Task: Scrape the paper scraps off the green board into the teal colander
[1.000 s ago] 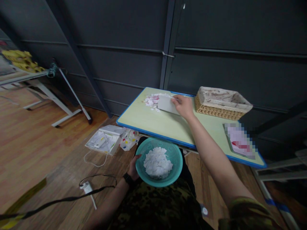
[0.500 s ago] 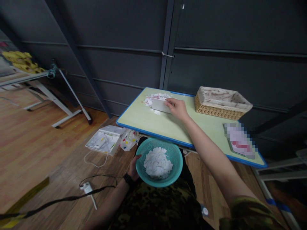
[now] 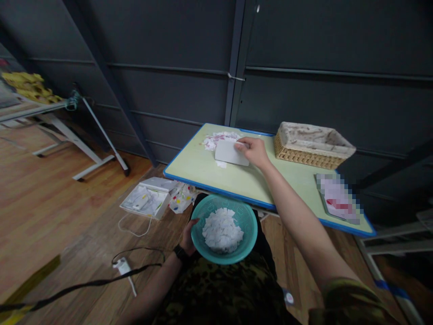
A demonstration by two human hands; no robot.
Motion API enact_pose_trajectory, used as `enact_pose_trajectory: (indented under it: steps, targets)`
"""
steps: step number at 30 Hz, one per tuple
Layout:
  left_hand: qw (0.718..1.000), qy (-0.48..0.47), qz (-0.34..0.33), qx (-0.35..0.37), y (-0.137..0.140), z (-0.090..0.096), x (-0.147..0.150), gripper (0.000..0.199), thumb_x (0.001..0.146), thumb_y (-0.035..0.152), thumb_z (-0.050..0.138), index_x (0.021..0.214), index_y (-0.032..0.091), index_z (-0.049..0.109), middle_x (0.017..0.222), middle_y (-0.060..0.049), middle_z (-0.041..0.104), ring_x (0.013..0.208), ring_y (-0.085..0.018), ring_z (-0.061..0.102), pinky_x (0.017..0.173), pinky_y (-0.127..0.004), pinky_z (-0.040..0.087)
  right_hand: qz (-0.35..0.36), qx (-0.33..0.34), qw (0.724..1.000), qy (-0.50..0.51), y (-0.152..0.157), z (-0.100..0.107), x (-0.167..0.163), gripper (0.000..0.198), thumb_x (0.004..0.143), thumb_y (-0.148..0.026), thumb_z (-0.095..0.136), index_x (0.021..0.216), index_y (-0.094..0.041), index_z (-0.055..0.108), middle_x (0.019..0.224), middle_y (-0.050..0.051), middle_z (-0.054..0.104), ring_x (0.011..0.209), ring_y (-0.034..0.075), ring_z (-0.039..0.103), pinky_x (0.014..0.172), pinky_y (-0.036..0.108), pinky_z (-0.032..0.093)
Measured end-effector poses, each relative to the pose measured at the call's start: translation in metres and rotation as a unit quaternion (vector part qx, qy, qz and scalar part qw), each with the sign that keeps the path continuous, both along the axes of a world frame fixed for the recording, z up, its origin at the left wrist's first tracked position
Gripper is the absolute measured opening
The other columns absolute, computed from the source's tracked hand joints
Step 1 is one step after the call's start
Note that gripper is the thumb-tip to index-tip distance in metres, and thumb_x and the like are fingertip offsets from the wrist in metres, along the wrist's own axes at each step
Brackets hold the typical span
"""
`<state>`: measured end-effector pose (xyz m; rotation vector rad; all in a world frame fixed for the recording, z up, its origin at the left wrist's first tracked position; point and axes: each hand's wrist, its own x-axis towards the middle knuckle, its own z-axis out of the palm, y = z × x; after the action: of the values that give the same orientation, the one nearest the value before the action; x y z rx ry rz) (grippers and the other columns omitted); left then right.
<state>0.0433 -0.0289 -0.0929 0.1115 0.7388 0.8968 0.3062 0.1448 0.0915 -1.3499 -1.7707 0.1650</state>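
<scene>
My left hand (image 3: 190, 234) grips the left rim of a teal plastic basket (image 3: 251, 230), which is held over my lap below the table edge. A heap of white paper scraps (image 3: 222, 231) lies inside it. Over the pale green table (image 3: 203, 168) my right hand (image 3: 254, 152) pinches the right end of a flat white rectangular board (image 3: 230, 152), tilted with its broad face toward me. Behind the board spreads a pile of white and pinkish paper scraps (image 3: 216, 137), partly hidden by it. A few scraps (image 3: 221, 164) show at its lower edge.
A lined wicker basket (image 3: 311, 158) stands at the table's back right, and a blurred-out flat item (image 3: 338, 201) lies near the right corner. On the floor at left are an open white box (image 3: 145, 201), a plastic bag (image 3: 181, 197) and a power strip (image 3: 124, 268) with cables.
My right hand has shifted slightly right with the white board, whose face now leans more into view. My left hand and the teal basket stay in place.
</scene>
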Motion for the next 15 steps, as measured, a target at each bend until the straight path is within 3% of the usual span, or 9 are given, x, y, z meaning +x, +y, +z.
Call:
enact_pose_trajectory:
  steps: [9,15]
  targets:
    - [1.0,-0.005,0.011,0.002,0.0007,-0.0036,-0.0003,0.051,0.074,0.025,0.068,0.124,0.014,0.065,0.107,-0.016,0.078,0.102,-0.041,0.071,0.092,-0.053,0.053,-0.023,0.001,0.999,0.026,0.0017,0.0023,0.0041,0.025,0.076,-0.032,0.061,0.087,-0.017,0.078,0.095,0.009,0.078,0.09,0.028,0.069,0.085,0.04,0.049]
    - [1.0,0.015,0.02,-0.008,0.0025,-0.0017,-0.0013,0.046,0.077,0.022,0.067,0.121,0.011,0.065,0.101,-0.015,0.079,0.094,-0.035,0.074,0.091,-0.049,0.054,0.05,-0.041,0.997,0.042,-0.0012,0.0037,0.0008,0.022,0.073,-0.032,0.064,0.081,-0.017,0.078,0.088,0.007,0.078,0.083,0.025,0.068,0.079,0.036,0.049]
